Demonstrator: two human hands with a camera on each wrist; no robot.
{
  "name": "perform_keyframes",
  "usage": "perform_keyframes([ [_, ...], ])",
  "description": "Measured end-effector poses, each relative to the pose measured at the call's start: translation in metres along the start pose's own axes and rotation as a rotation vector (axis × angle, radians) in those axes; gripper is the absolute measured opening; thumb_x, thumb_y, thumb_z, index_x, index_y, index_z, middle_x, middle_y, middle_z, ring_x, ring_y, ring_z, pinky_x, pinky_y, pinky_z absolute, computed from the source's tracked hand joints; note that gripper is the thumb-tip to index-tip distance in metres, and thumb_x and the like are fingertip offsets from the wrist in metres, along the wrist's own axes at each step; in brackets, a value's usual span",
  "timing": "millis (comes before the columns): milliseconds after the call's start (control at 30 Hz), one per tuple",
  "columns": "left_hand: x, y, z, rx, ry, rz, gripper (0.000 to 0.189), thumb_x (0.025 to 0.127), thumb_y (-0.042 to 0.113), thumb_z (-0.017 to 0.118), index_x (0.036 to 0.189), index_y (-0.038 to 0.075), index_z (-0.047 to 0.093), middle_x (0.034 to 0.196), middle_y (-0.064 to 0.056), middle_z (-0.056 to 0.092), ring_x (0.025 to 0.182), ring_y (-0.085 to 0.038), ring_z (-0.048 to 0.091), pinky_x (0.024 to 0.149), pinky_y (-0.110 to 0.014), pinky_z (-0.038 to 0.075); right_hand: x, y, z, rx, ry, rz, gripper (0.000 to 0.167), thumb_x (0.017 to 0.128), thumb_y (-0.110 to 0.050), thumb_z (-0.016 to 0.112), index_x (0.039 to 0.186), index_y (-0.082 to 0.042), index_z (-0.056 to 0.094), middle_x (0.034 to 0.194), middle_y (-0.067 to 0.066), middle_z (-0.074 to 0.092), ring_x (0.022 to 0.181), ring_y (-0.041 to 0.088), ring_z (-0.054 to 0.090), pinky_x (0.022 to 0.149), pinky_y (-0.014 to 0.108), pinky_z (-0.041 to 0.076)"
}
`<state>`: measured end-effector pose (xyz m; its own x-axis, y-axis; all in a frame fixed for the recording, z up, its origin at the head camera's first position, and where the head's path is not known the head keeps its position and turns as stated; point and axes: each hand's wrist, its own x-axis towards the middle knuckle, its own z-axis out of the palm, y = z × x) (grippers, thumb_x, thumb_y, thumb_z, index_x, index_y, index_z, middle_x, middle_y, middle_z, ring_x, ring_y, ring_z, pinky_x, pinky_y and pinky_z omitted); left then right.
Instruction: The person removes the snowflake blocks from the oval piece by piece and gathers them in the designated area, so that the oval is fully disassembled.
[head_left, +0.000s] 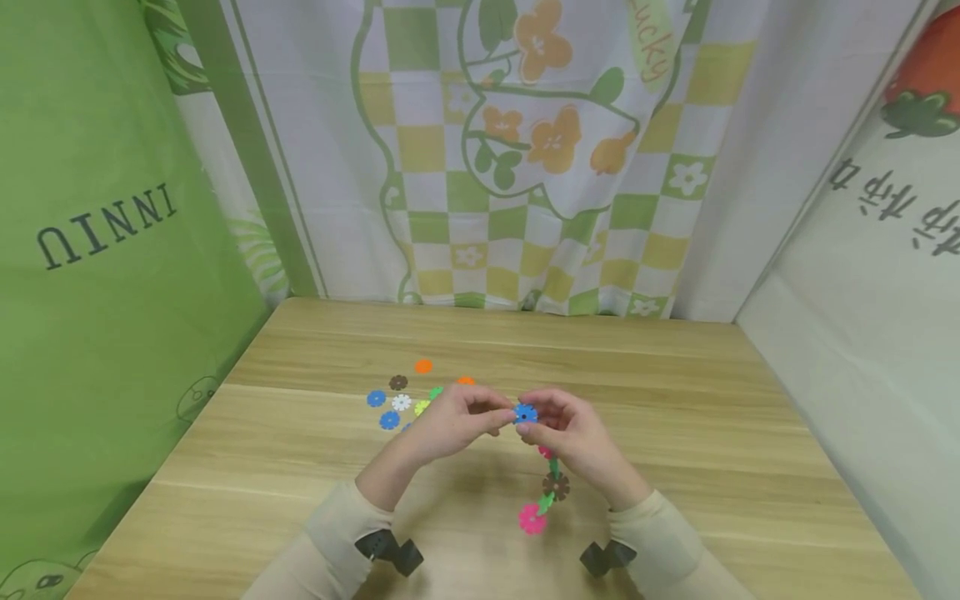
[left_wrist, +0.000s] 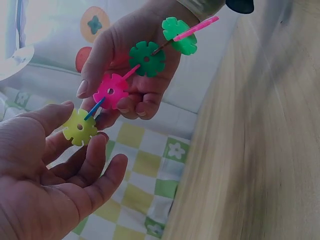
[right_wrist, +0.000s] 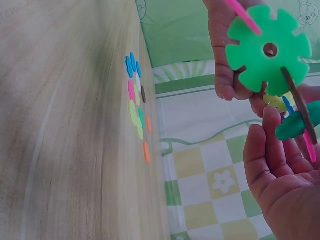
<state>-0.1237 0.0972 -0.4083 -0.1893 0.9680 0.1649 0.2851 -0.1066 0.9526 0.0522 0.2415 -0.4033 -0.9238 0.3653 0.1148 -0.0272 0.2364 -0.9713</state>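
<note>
Thin plastic discs with notched rims are slotted together into a chain. At one end my left hand [head_left: 457, 421] pinches a yellow disc [left_wrist: 80, 127] between thumb and fingers. My right hand [head_left: 573, 429] pinches the adjoining blue disc [head_left: 526, 414], which is seen edge-on in the left wrist view. From there the chain runs through a pink disc [left_wrist: 111, 91], a dark green disc [left_wrist: 147, 59], a brown disc [head_left: 556, 487] and a lighter green disc [right_wrist: 255, 52]. Another pink disc [head_left: 532, 519] forms the far end, hanging below my right hand in the head view.
Loose discs lie on the wooden table [head_left: 675, 400] beyond my left hand: blue [head_left: 377, 398], white [head_left: 401, 402], brown [head_left: 398, 382], orange [head_left: 423, 366] and others. My left hand partly hides them. A patterned curtain [head_left: 525, 233] hangs behind the table, with cloth walls at both sides.
</note>
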Motion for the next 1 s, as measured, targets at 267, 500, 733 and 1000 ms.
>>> perform_keyframes([
  [267,-0.0009,-0.0006,-0.0015,0.018,0.005,0.003,0.02,0.094,0.037,0.067,0.103,0.023,0.078,0.096,0.003,0.07,0.082,-0.021,0.06,0.062,-0.031,0.045,-0.0004,0.0002,0.0009,-0.006,0.002,-0.002,0.041,0.09,-0.013,0.073,0.124,0.003,0.058,0.104,0.018,0.064,0.086,0.025,0.066,0.075,0.034,0.057],
  [500,-0.0006,0.0003,-0.0022,0.023,0.003,0.017,0.018,0.094,0.036,0.067,0.099,0.024,0.079,0.087,0.0,0.067,0.078,-0.018,0.054,0.061,-0.029,0.041,0.0005,-0.0005,0.0005,-0.019,0.001,-0.008,0.04,0.09,-0.012,0.073,0.123,0.004,0.058,0.103,0.018,0.064,0.085,0.024,0.065,0.074,0.032,0.057],
  [733,0.002,0.0019,-0.0025,0.03,-0.003,0.045,0.021,0.095,0.034,0.066,0.087,0.019,0.078,0.08,-0.002,0.063,0.076,-0.016,0.052,0.061,-0.028,0.041,0.0005,-0.0025,0.0,-0.034,0.005,-0.003,0.038,0.09,-0.014,0.073,0.122,0.001,0.06,0.102,0.017,0.065,0.084,0.024,0.066,0.07,0.029,0.056],
  [1000,0.0007,0.0002,-0.0033,0.014,-0.018,0.049,0.021,0.097,0.03,0.064,0.094,0.015,0.079,0.091,-0.001,0.068,0.084,-0.018,0.061,0.071,-0.038,0.053,-0.0002,-0.0024,0.0005,-0.037,0.002,0.01,0.041,0.091,-0.016,0.072,0.124,0.004,0.058,0.103,0.016,0.065,0.085,0.027,0.066,0.067,0.027,0.055],
])
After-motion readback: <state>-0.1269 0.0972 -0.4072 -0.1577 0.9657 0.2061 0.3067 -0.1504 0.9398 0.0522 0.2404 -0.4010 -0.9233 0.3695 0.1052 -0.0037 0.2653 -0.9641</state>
